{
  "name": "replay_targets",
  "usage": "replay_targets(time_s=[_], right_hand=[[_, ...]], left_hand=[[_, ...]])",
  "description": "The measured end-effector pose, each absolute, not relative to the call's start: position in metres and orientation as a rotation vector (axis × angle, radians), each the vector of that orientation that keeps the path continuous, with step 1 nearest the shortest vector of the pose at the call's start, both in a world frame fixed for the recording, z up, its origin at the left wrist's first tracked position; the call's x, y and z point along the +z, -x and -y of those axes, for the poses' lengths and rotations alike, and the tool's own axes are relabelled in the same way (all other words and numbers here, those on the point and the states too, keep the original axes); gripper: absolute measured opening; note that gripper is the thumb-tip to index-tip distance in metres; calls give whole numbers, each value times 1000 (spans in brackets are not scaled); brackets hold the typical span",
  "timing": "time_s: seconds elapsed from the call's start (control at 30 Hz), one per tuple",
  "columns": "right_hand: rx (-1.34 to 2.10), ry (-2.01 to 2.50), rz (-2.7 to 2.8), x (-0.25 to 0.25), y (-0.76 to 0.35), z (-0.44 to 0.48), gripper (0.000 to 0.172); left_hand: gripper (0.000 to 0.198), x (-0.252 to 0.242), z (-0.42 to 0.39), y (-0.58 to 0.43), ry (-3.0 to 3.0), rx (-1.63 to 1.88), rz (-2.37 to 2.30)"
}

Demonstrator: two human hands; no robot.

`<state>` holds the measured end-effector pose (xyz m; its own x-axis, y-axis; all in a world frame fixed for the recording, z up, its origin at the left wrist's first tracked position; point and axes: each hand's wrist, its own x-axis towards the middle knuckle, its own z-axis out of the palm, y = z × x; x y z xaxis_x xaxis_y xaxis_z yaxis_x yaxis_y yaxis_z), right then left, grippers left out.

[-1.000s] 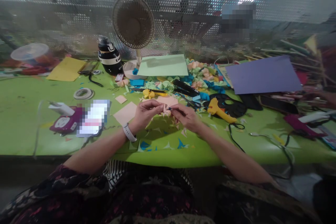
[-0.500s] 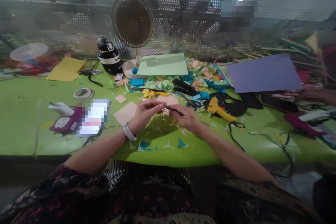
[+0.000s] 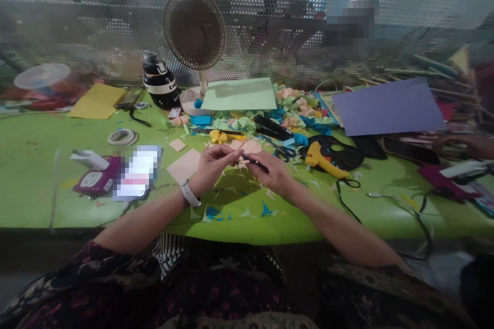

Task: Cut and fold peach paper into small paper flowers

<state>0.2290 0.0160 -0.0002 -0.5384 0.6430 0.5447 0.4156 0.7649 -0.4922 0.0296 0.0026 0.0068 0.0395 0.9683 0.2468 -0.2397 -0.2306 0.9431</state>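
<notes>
In the head view my right hand (image 3: 275, 170) is closed around a slim dark pen-like stick (image 3: 255, 163), its tip reaching toward my other hand. My left hand (image 3: 215, 165), with a white band on the wrist, pinches thumb against fingertips at that tip; what lies in the pinch is too small to make out. Under and behind the fingers is peach paper (image 3: 250, 147). A peach square sheet (image 3: 184, 165) lies beside my left wrist. Just beyond the hands sits a yellow folded paper flower (image 3: 218, 136). Small paper offcuts (image 3: 247, 212) are scattered below the hands.
A yellow glue gun (image 3: 324, 160) lies on a black plate to the right, its cord trailing forward. Behind are a stapler-like black tool (image 3: 273, 127), paper scraps, a fan (image 3: 195, 31) and a bottle (image 3: 160, 85). A phone (image 3: 137, 172) lies left; another person's hand (image 3: 463, 145) is far right.
The dark stick has turned slightly in my right hand, and its rear end now shows more plainly. My left hand has stayed nearly still.
</notes>
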Motion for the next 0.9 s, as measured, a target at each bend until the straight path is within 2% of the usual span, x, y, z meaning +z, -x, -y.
replay_targets(time_s=[0.33, 0.67, 0.83, 0.9], right_hand=[[420, 812, 2203, -5, -230, -21, 31], [605, 812, 2241, 3, -230, -17, 29], [528, 845, 2204, 2, -230, -16, 35], [461, 835, 2169, 1, -230, -17, 28]], left_hand=[[29, 11, -2, -32, -1222, 1423, -863], [31, 11, -2, -32, -1253, 1397, -879], [31, 9, -3, -31, -1253, 1437, -868], [32, 10, -3, -31, -1272, 1451, -871]])
